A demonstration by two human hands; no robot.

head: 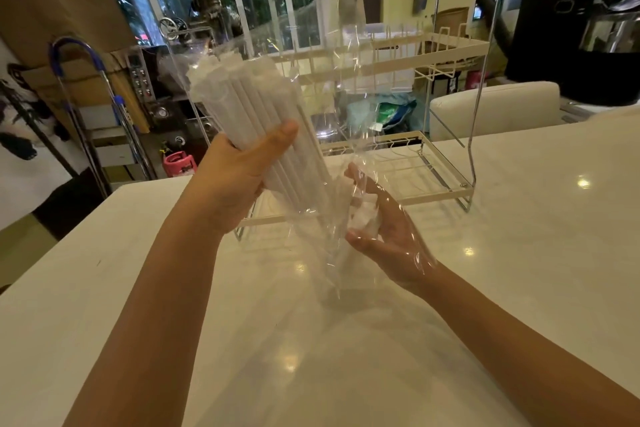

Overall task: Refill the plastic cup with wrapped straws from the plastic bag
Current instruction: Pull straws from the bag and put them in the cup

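Glossy white stone surface [519, 253] fills the lower view, cafe-like room behind with windows and machinery. White wire two-tier dish rack [446, 55] stands on the surface just beyond the hands. Left hand [239, 177] raised, fingers wrapped around a thick bundle of white paper-wrapped straws [249, 104], thumb across the front; bundle tilts up and to the left. Clear crinkly plastic bag [332, 80] drapes loosely around and beside the bundle, trailing down to the right hand [384, 236]. Right hand is palm-up under the film, fingers loosely spread and part curled, a few white wrapped straw ends resting on the palm inside the bag; cannot tell if it really grips the film or just supports it. Plastic cup not visible anywhere in view. Progress judgement: early to middle, straws gathered and seemingly coming out of the bag, none placed in a cup as far as seen. Left to do: free the bundle, find the cup, drop the straws in.
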